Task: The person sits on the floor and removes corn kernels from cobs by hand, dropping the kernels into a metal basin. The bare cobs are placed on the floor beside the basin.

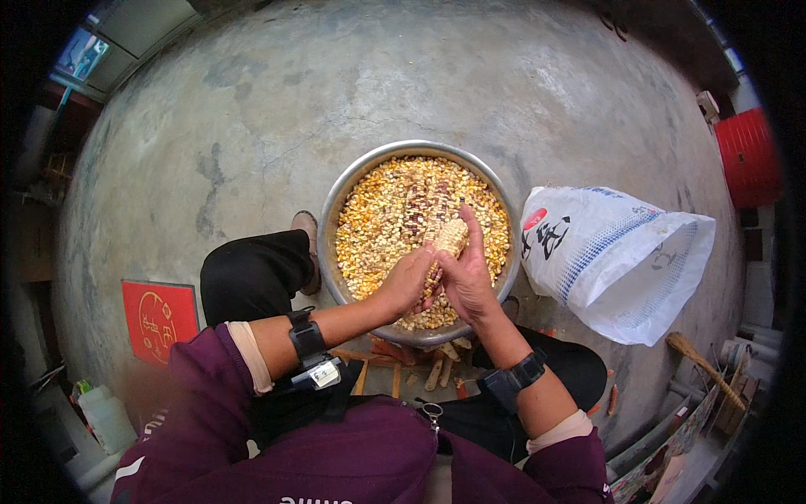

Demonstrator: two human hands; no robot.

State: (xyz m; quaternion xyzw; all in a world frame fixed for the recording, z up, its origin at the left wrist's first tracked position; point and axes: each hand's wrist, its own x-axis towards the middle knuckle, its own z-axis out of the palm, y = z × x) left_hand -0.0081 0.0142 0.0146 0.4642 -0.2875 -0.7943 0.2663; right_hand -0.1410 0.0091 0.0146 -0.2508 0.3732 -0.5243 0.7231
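Note:
Over a round metal basin (327, 208), both hands hold one corn cob (454, 237). Its upper part is pale and bare of kernels, while yellow and dark kernels remain lower down. My left hand (406, 280) grips the kernelled lower part. My right hand (469, 283) has its thumb against the cob and its index finger stretched upward alongside. Loose corn kernels (371, 220), yellow, cream and dark, fill the basin. On top of them lie a corn cob with dark purple kernels (414, 211) and another purple-flecked cob (441, 196).
Right of the basin lies a white woven sack (604, 252), its mouth gaping. Stripped cobs (434, 375) lie on the floor under the basin's near side. A straw broom (705, 368) and a red container (746, 157) are farther right; a red printed board (160, 318) is at left.

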